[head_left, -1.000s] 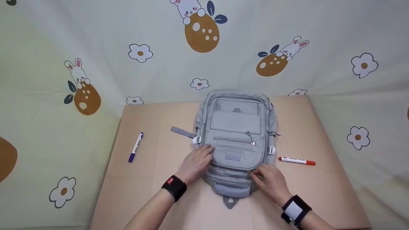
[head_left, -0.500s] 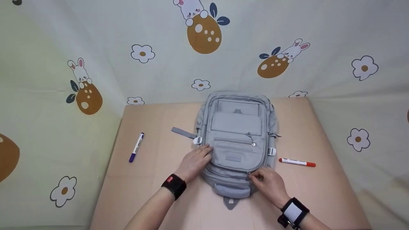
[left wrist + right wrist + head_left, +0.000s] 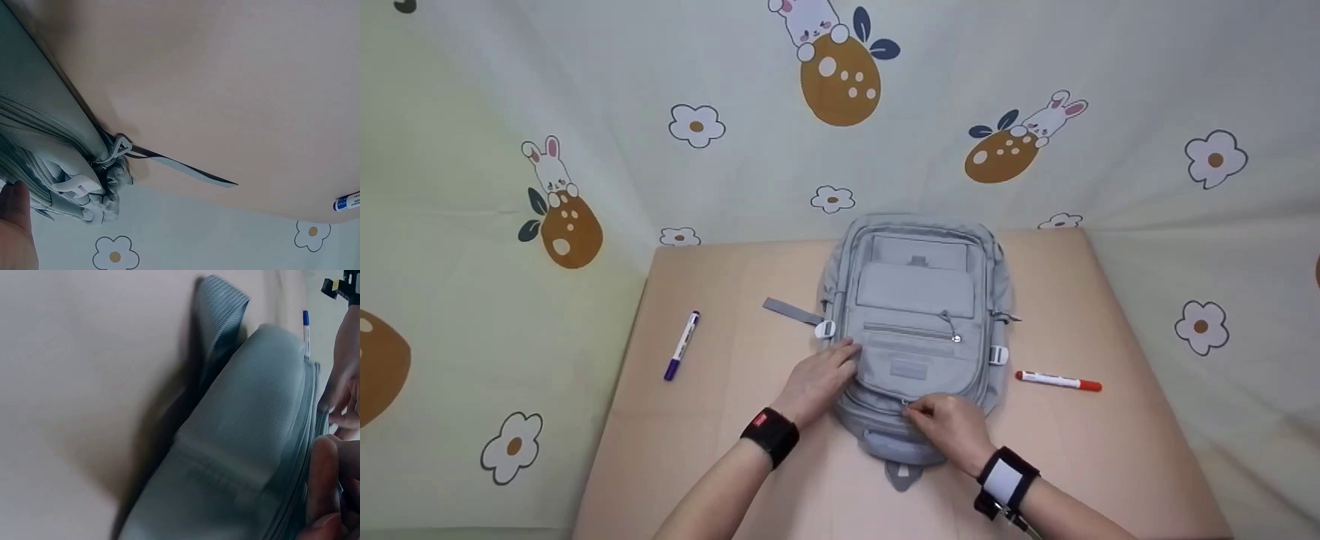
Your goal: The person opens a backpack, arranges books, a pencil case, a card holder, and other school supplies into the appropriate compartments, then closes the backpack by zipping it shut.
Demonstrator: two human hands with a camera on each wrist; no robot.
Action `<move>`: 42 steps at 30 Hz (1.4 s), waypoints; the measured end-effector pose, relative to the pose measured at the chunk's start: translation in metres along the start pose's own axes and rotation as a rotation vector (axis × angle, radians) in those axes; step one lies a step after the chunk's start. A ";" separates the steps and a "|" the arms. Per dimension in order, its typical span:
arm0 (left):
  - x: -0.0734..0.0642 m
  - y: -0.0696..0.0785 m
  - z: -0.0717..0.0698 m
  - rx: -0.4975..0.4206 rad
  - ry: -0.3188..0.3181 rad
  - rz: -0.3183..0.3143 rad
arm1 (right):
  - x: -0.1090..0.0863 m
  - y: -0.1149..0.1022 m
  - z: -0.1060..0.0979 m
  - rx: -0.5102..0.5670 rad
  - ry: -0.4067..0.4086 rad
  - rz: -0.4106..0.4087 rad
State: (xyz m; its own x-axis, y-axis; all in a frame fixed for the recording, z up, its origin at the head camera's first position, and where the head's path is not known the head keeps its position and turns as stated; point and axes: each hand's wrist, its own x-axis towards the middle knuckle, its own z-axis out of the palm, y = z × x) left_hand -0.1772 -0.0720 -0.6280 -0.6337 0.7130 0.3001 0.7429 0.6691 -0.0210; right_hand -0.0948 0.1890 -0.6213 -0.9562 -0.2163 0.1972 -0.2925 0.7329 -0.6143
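A grey-blue backpack [image 3: 915, 292] lies flat on the table, its carry handle [image 3: 901, 446] toward me. My left hand [image 3: 819, 379] rests on the bag's lower left edge, fingers extended over the side. At the curved zip near the handle end, my right hand [image 3: 956, 427] pinches a small zipper pull [image 3: 905, 404] between thumb and forefinger. The right wrist view shows the right fingers [image 3: 323, 478] close to the zip seam, with the left hand [image 3: 347, 382] beyond. In the left wrist view part of the left hand [image 3: 19, 225] shows beside a white buckle [image 3: 79, 184].
On the left of the table [image 3: 720, 465] lies a purple-capped marker [image 3: 682, 345]; a red marker [image 3: 1058, 381] lies right of the bag. A loose side strap [image 3: 791, 310] sticks out leftward. Patterned cloth [image 3: 750, 172] hangs behind and at both sides.
My right hand has moved left along the curved zip with the zipper pull, from the lower right corner toward the middle. The left hand stays on the bag's edge.
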 end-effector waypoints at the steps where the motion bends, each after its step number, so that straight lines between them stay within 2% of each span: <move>1: 0.000 0.000 0.001 -0.005 0.007 -0.001 | 0.003 -0.003 0.003 0.009 -0.011 -0.001; 6: 0.000 0.000 0.004 -0.018 0.032 -0.002 | 0.015 -0.012 0.015 0.011 -0.042 -0.015; 12: 0.000 -0.001 0.004 -0.035 0.050 0.009 | 0.018 -0.011 0.018 0.029 -0.019 -0.015; 17: -0.004 0.003 0.007 -0.057 0.126 0.013 | 0.017 -0.009 0.014 0.062 -0.019 -0.008; 20: -0.006 0.011 0.008 -0.067 0.170 0.038 | 0.017 -0.009 0.011 0.085 -0.033 0.036; 24: -0.004 0.029 0.011 -0.066 0.195 0.069 | 0.016 -0.009 0.007 0.136 -0.064 0.104; 28: 0.002 0.042 0.015 -0.060 0.186 0.056 | 0.016 -0.009 0.005 0.196 -0.098 0.130; 30: 0.005 0.046 0.018 -0.056 0.176 0.044 | 0.014 -0.009 0.002 0.192 -0.099 0.124; 32: 0.007 0.047 0.020 -0.056 0.162 0.031 | 0.012 -0.007 -0.002 0.131 -0.076 0.075; 35: 0.008 0.047 0.021 -0.060 0.144 0.024 | 0.008 0.004 -0.014 -0.025 -0.008 -0.042; 38: 0.009 0.046 0.020 -0.063 0.128 0.030 | 0.006 0.029 -0.030 -0.169 0.068 -0.193; 42: 0.012 0.046 0.019 -0.048 0.139 0.074 | 0.003 0.065 -0.049 -0.245 0.135 -0.355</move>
State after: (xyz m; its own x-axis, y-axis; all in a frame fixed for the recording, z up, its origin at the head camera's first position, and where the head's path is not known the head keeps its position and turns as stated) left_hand -0.1550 -0.0285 -0.6433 -0.5434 0.7219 0.4284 0.7981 0.6026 -0.0032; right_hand -0.1160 0.2674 -0.6233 -0.7825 -0.4072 0.4710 -0.5749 0.7631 -0.2954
